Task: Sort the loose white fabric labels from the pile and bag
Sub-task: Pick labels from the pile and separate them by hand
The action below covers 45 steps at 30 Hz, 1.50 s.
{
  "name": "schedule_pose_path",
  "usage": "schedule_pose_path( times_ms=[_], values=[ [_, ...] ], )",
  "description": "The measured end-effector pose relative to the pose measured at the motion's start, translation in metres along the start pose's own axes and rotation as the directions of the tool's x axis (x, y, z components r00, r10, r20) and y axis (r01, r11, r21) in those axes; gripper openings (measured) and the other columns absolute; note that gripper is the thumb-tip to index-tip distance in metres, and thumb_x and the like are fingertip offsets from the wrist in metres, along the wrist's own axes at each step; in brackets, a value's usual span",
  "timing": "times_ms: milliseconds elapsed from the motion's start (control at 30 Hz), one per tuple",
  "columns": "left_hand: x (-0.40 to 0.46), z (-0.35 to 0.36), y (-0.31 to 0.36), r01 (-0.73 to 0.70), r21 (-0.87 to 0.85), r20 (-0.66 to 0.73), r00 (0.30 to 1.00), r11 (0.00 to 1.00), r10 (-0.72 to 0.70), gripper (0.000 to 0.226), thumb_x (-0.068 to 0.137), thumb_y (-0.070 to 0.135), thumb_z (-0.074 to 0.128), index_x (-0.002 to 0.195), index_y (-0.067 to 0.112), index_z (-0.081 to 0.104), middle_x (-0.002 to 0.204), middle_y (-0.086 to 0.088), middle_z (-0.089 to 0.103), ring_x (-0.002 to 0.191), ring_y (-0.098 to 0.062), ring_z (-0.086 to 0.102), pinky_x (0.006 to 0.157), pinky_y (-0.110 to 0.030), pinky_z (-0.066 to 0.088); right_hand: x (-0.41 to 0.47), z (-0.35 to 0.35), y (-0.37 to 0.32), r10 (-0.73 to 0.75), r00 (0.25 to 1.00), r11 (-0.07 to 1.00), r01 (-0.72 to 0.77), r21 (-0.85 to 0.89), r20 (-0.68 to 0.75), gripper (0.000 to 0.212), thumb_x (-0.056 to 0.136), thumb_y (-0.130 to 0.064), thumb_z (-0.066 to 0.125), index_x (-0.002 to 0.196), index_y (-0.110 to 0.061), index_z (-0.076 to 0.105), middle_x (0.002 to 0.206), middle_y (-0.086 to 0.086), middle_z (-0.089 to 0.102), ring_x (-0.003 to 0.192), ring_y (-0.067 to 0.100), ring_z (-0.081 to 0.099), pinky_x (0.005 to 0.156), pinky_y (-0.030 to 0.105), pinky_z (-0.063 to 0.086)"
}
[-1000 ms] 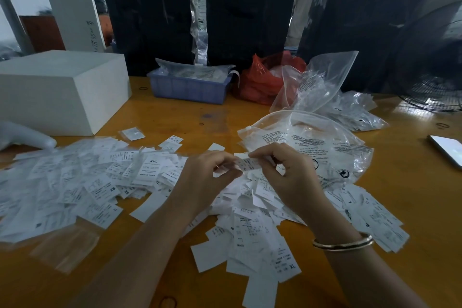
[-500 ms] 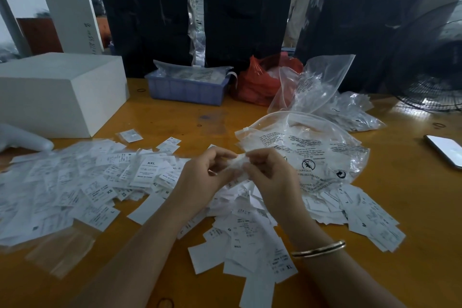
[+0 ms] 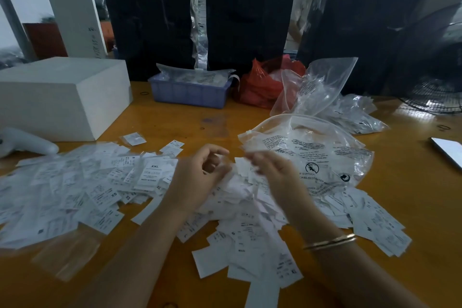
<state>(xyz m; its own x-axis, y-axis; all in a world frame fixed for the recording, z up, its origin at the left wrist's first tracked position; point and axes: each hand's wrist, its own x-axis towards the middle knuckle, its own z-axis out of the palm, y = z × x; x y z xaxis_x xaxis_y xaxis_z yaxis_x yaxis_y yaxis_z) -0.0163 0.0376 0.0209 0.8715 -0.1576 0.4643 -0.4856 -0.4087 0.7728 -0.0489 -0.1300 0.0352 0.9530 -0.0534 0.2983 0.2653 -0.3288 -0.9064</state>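
We see the loose white labels [image 3: 75, 190] spread in a wide band across the near half of the orange table [image 3: 412, 207], running left to right, with the heap thickest under our hands and the printed clear bag [image 3: 315, 155] lying just beyond it to the right. Our left hand [image 3: 200, 177] hovers over the heap with fingers loosely curled, seemingly holding nothing, though blur makes that hard to confirm. Our right hand [image 3: 272, 170] pinches a small white label [image 3: 246, 149], too smeared to tell which way it points.
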Motion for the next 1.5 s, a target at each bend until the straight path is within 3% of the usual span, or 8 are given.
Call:
schedule_pose_path(
  times_ms=[67,200,333,567,867,1067,1333,1500],
  values=[
    [0.003,-0.01,-0.002,-0.03,0.153,-0.124,0.991,0.988,0.05,0.025,0.084,0.025,0.068,0.107,0.024,0.061,0.078,0.015,0.056,0.066,0.002,0.056,0.057,-0.005,0.044,0.02,-0.024,-0.006,-0.077,0.973,0.997,0.076,-0.014,-0.219,0.021,0.093,-0.026,0.047,0.085,-0.037,0.062,0.083,-0.004,0.068,0.08,0.031,0.06,0.07,0.044,0.053],
    [0.011,-0.031,-0.018,0.134,0.295,-0.38,0.925,0.946,-0.012,0.035,0.087,0.01,0.065,0.12,0.01,0.057,0.096,-0.002,0.064,0.072,-0.01,0.058,0.053,-0.012,0.041,0.077,-0.075,0.013,-0.13,0.934,0.872,-0.052,-0.487,-0.332,0.023,0.096,-0.017,0.047,0.098,-0.023,0.07,0.086,-0.003,0.07,0.045,0.004,0.049,0.037,0.011,0.033],
    [0.013,-0.038,-0.039,0.281,0.393,-0.458,0.885,0.876,-0.079,0.037,0.086,0.003,0.064,0.122,0.009,0.055,0.112,-0.015,0.064,0.092,-0.026,0.061,0.065,-0.023,0.043,0.1,-0.095,0.054,0.185,0.98,0.378,-0.137,-0.916,-0.07,0.026,0.094,-0.016,0.049,0.107,-0.004,0.068,0.111,0.011,0.066,0.093,0.023,0.061,0.066,0.019,0.043],
    [0.008,-0.039,-0.052,0.383,0.715,-0.434,0.899,0.586,-0.058,0.032,0.082,0.009,0.069,0.113,0.015,0.063,0.108,-0.015,0.063,0.098,-0.033,0.055,0.075,-0.046,0.043,0.092,-0.082,0.058,0.121,0.985,0.338,-0.158,-0.928,-0.124,0.021,0.088,-0.009,0.049,0.094,-0.009,0.069,0.1,0.011,0.065,0.088,0.03,0.062,0.082,0.038,0.051],
    [0.008,-0.024,-0.028,0.127,0.663,-0.319,0.939,0.738,0.125,0.019,0.085,0.012,0.065,0.104,0.012,0.068,0.106,-0.012,0.065,0.101,-0.032,0.055,0.077,-0.035,0.035,0.095,-0.094,0.058,0.174,0.951,0.779,-0.293,-0.555,-0.258,0.017,0.08,-0.018,0.073,0.066,-0.014,0.063,0.065,-0.003,0.059,0.064,0.016,0.055,0.068,0.034,0.052],
    [0.004,-0.011,-0.011,-0.064,0.408,-0.144,0.981,0.911,0.133,0.014,0.09,0.017,0.061,0.102,0.018,0.068,0.107,0.005,0.062,0.105,-0.013,0.05,0.086,-0.027,0.039,0.077,-0.076,0.026,-0.073,0.924,0.935,-0.067,-0.348,-0.375,0.013,0.09,-0.022,0.061,0.082,-0.013,0.066,0.066,-0.002,0.063,0.052,0.009,0.051,0.043,0.009,0.038],
    [0.002,-0.002,0.001,0.222,-0.204,0.211,0.961,0.954,-0.179,0.061,0.07,0.072,0.041,0.119,0.038,0.054,0.103,0.023,0.062,0.091,0.011,0.06,0.068,-0.007,0.044,0.02,-0.007,0.006,0.075,0.995,0.984,-0.085,0.156,0.07,0.007,0.091,-0.016,0.059,0.086,-0.013,0.064,0.071,-0.003,0.071,0.059,0.001,0.062,0.054,0.008,0.044],
    [0.006,0.0,-0.005,0.29,-0.239,0.131,0.955,0.927,-0.265,0.012,0.077,0.041,0.071,0.084,0.031,0.071,0.078,0.014,0.072,0.077,-0.005,0.066,0.063,-0.016,0.045,0.013,0.01,0.01,0.093,0.993,0.957,-0.11,0.27,0.076,0.008,0.091,-0.012,0.061,0.083,-0.013,0.065,0.07,0.0,0.072,0.059,0.003,0.063,0.054,0.01,0.045]
  ],
)
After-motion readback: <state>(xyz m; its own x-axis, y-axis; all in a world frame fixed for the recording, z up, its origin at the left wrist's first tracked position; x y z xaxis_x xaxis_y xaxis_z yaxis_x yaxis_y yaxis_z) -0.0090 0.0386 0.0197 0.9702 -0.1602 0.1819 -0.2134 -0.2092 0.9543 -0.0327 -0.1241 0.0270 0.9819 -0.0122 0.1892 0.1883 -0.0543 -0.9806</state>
